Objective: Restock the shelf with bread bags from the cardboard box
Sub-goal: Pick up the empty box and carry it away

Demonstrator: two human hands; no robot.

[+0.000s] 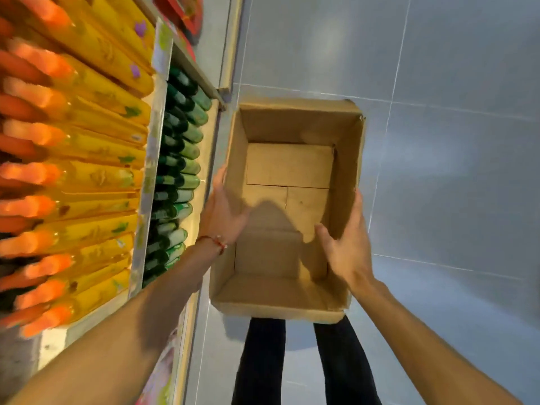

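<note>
1 box, left hand, right hand clasping

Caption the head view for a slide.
Left hand and right hand hold the empty cardboard box by its side walls beside shelved yellow-and-orange bags.

The cardboard box is sitting just right of the shelf, over the floor. The left hand is holding its left wall, the right hand its right wall. Packs are lying in rows on the shelf.
</note>
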